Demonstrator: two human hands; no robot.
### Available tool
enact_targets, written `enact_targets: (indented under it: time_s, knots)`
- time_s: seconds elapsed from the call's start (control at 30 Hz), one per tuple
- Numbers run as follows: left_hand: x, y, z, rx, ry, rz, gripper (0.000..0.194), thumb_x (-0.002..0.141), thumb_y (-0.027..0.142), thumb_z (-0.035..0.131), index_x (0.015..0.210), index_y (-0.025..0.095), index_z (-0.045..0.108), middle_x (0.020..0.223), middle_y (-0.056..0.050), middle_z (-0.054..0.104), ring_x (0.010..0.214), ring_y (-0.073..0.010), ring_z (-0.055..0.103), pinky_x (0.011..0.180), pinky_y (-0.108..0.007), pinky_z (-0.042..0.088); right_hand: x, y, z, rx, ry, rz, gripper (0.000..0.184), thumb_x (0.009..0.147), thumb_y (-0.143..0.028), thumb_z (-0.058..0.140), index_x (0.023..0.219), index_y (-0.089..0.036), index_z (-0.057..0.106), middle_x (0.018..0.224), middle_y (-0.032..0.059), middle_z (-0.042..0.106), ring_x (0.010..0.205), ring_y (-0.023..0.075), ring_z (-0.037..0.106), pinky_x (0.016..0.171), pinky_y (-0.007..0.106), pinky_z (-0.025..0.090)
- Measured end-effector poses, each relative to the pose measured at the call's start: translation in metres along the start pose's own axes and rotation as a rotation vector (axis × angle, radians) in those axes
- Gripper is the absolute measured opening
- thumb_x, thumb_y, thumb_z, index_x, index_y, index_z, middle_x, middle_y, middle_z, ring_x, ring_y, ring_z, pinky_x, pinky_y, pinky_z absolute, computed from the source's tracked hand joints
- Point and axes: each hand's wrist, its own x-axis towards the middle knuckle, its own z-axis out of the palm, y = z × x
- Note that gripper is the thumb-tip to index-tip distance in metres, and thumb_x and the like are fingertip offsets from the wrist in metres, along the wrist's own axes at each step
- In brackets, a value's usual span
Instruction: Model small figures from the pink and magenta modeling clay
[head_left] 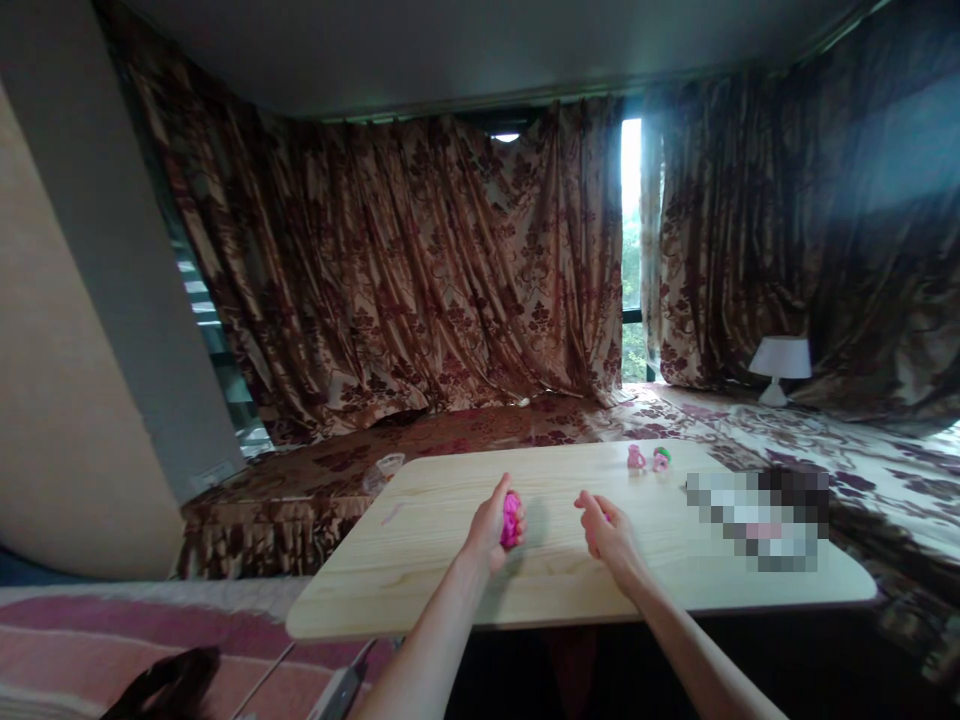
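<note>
My left hand (491, 525) is curled around a small bright pink object (511, 519) just above the light wooden table (420, 570). My right hand (609, 530) hovers a short way to its right, fingers loosely curled with thumb and forefinger close together; a hint of pink shows under the fingers, too small to name. Two small toys, one pink (636, 458) and one pink and green (661, 459), stand at the table's far edge beyond my right hand.
A clear plastic item (382, 470) sits at the table's far left corner. A blurred-out patch (757, 520) covers the table's right side. Patterned bedding, brown floral curtains (420, 270) and a white lamp (780, 365) lie behind. A dark object (161, 685) is at lower left.
</note>
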Motion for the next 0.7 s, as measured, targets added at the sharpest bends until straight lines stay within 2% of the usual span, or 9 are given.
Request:
enact_targets:
  time_s: [0.1, 0.2, 0.3, 0.43, 0.5, 0.53, 0.57, 0.63, 0.7]
  knots:
    - [0.005, 0.000, 0.002, -0.067, -0.017, -0.031, 0.031, 0.071, 0.045, 0.062, 0.071, 0.016, 0.049, 0.049, 0.007, 0.044, 0.034, -0.0036, 0.038, 0.032, -0.015, 0.024, 0.013, -0.004, -0.003, -0.033, -0.028, -0.034, 0.049, 0.086, -0.052, 0.030, 0.102, -0.015, 0.058, 0.069, 0.0015, 0.058, 0.054, 0.0115, 0.057, 0.050, 0.024, 0.047]
    - [0.013, 0.000, -0.002, -0.119, 0.013, -0.042, 0.022, 0.070, 0.024, 0.065, 0.088, 0.018, 0.055, 0.070, 0.002, 0.060, 0.044, -0.0045, 0.051, 0.035, -0.014, 0.032, 0.032, -0.007, -0.012, -0.140, -0.077, -0.058, 0.044, 0.084, -0.044, 0.039, 0.115, -0.017, 0.054, 0.094, 0.0079, 0.063, 0.079, 0.0166, 0.063, 0.068, 0.031, 0.051]
    - [0.024, 0.000, -0.007, -0.171, 0.060, -0.033, 0.032, 0.067, 0.013, 0.064, 0.097, 0.020, 0.055, 0.084, 0.000, 0.064, 0.058, -0.0079, 0.061, 0.040, -0.014, 0.039, 0.048, -0.006, -0.026, -0.319, -0.114, -0.108, 0.038, 0.077, -0.034, 0.052, 0.110, -0.017, 0.058, 0.106, 0.0102, 0.061, 0.097, 0.0205, 0.058, 0.086, 0.037, 0.045]
    - [0.044, 0.004, -0.012, -0.257, 0.079, -0.027, 0.013, 0.073, 0.022, 0.063, 0.083, 0.017, 0.055, 0.058, 0.005, 0.054, 0.041, -0.0048, 0.051, 0.039, -0.015, 0.039, 0.054, -0.009, -0.048, -0.552, -0.211, -0.199, 0.026, 0.069, -0.025, 0.060, 0.092, -0.017, 0.067, 0.104, 0.0122, 0.063, 0.105, 0.0279, 0.054, 0.099, 0.048, 0.030]
    - [0.056, 0.005, -0.011, -0.289, 0.060, -0.032, 0.024, 0.077, 0.035, 0.059, 0.066, 0.016, 0.048, 0.047, 0.007, 0.045, 0.034, -0.0049, 0.043, 0.036, -0.017, 0.035, 0.054, -0.017, -0.052, -0.630, -0.250, -0.250, 0.035, 0.060, -0.024, 0.069, 0.095, -0.018, 0.068, 0.108, 0.0129, 0.063, 0.115, 0.0350, 0.046, 0.102, 0.057, 0.020]
    - [0.062, 0.005, -0.008, -0.302, 0.050, -0.032, 0.032, 0.078, 0.040, 0.056, 0.060, 0.017, 0.044, 0.043, 0.008, 0.041, 0.032, -0.0052, 0.040, 0.035, -0.017, 0.035, 0.055, -0.023, -0.051, -0.675, -0.252, -0.298, 0.043, 0.060, -0.025, 0.071, 0.103, -0.020, 0.066, 0.118, 0.0122, 0.058, 0.124, 0.0358, 0.037, 0.104, 0.058, 0.013]
    - [0.068, 0.005, -0.004, -0.314, 0.037, -0.028, 0.036, 0.080, 0.042, 0.053, 0.057, 0.017, 0.040, 0.041, 0.008, 0.039, 0.031, -0.0054, 0.038, 0.037, -0.019, 0.037, 0.056, -0.030, -0.046, -0.776, -0.244, -0.406, 0.045, 0.067, -0.029, 0.067, 0.111, -0.023, 0.061, 0.127, 0.0107, 0.052, 0.129, 0.0341, 0.030, 0.105, 0.058, 0.013]
    - [0.077, 0.002, 0.008, -0.337, -0.001, -0.012, 0.036, 0.082, 0.040, 0.051, 0.056, 0.018, 0.040, 0.041, 0.007, 0.040, 0.034, -0.0064, 0.042, 0.047, -0.022, 0.045, 0.063, -0.044, -0.028, -0.865, -0.231, -0.573, 0.041, 0.082, -0.031, 0.052, 0.123, -0.025, 0.052, 0.136, 0.0076, 0.044, 0.133, 0.0269, 0.024, 0.107, 0.052, 0.020]
    - [0.084, 0.000, 0.025, -0.354, -0.059, 0.008, 0.027, 0.083, 0.035, 0.051, 0.064, 0.016, 0.050, 0.047, 0.004, 0.050, 0.046, -0.0091, 0.054, 0.061, -0.024, 0.049, 0.075, -0.053, -0.002, -0.827, -0.215, -0.641, 0.040, 0.089, -0.032, 0.042, 0.128, -0.023, 0.047, 0.139, 0.0077, 0.040, 0.132, 0.0221, 0.029, 0.106, 0.045, 0.029]
